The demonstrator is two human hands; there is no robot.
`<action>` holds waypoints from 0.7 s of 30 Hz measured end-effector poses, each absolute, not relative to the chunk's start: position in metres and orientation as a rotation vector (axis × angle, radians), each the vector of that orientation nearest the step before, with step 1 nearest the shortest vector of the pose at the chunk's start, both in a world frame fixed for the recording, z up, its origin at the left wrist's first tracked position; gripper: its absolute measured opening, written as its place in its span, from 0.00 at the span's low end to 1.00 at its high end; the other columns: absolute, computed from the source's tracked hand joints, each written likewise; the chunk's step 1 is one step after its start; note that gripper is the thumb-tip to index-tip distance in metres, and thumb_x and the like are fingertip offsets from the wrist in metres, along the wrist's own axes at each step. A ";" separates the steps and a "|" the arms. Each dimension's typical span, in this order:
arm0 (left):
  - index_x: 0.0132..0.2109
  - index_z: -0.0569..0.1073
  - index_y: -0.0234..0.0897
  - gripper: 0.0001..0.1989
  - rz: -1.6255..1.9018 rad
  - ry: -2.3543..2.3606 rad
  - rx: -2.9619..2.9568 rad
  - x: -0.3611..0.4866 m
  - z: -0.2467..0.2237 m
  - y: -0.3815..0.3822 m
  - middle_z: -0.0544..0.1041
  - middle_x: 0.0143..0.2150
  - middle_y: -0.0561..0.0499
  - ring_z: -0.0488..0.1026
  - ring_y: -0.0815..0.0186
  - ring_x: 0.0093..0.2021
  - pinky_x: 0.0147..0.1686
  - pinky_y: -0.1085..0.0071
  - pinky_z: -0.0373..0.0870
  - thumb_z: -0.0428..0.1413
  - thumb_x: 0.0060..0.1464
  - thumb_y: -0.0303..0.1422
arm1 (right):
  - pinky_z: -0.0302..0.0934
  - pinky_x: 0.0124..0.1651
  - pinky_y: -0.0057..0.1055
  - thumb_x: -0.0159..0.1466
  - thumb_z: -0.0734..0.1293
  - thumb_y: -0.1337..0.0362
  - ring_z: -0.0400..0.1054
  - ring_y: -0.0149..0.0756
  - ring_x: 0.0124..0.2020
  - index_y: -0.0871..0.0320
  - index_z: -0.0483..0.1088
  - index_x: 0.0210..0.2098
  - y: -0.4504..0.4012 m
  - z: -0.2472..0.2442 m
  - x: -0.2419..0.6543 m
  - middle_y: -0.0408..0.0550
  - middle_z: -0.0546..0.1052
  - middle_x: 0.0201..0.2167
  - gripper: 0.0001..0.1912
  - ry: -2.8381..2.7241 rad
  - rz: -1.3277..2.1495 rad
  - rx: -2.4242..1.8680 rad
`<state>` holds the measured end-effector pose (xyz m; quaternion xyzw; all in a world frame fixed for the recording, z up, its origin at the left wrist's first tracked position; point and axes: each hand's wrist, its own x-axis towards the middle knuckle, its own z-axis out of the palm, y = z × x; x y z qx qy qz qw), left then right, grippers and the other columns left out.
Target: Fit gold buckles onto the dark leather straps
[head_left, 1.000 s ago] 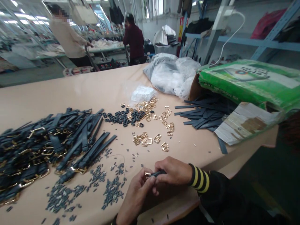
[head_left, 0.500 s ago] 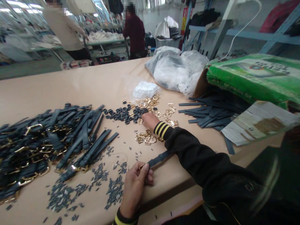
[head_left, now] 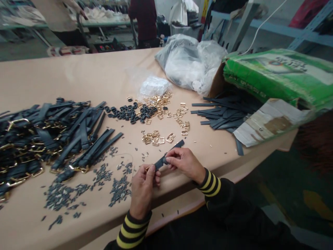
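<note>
A dark blue strap slants up to the right above the table's front edge. My left hand pinches its lower end between thumb and fingers, with a glint of gold metal there. Partway along the strap, the closed fingertips of my right hand grip a small dark loop. Whether the loop is fully around the strap is hidden by the fingers. Beyond my hands lie loose gold buckles and a heap of dark loops.
Finished-looking buckled straps are piled at left, with small dark pieces scattered in front. Plain strips spill from a green box at right. A plastic bag sits behind. Two people stand beyond the table.
My right hand has come back from the heap of loops and buckles to the strap, now with a dark loop in its fingers. My left hand keeps its hold; the view has tilted down.
</note>
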<state>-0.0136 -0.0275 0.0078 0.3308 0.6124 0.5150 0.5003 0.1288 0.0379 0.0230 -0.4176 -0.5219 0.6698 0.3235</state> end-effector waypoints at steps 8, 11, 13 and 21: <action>0.29 0.63 0.35 0.11 1.262 1.454 0.855 -0.001 0.008 -0.036 0.68 0.21 0.58 0.63 0.76 0.18 0.19 0.79 0.62 0.53 0.52 0.39 | 0.64 0.25 0.22 0.55 0.65 0.65 0.67 0.26 0.20 0.64 0.67 0.29 0.028 0.019 0.128 0.41 0.70 0.20 0.07 -1.302 1.761 -1.084; 0.29 0.63 0.35 0.11 1.233 1.474 0.910 0.002 0.010 -0.040 0.67 0.21 0.58 0.63 0.76 0.18 0.19 0.78 0.62 0.52 0.52 0.39 | 0.60 0.19 0.20 0.55 0.65 0.65 0.61 0.22 0.15 0.65 0.69 0.29 0.026 0.017 0.132 0.41 0.70 0.21 0.07 -1.403 1.668 -1.123; 0.29 0.64 0.35 0.11 1.213 1.489 0.938 0.004 0.010 -0.043 0.67 0.21 0.58 0.63 0.75 0.18 0.19 0.78 0.62 0.52 0.52 0.38 | 0.59 0.19 0.21 0.55 0.64 0.66 0.61 0.22 0.15 0.65 0.70 0.30 0.024 0.015 0.134 0.41 0.70 0.21 0.07 -1.427 1.670 -1.153; 0.29 0.63 0.37 0.10 1.143 1.685 1.126 0.007 0.009 -0.045 0.65 0.19 0.58 0.62 0.73 0.17 0.19 0.77 0.61 0.50 0.53 0.38 | 0.65 0.29 0.25 0.56 0.63 0.68 0.69 0.28 0.23 0.66 0.71 0.32 0.019 0.019 0.140 0.45 0.72 0.22 0.08 -1.477 1.718 -1.128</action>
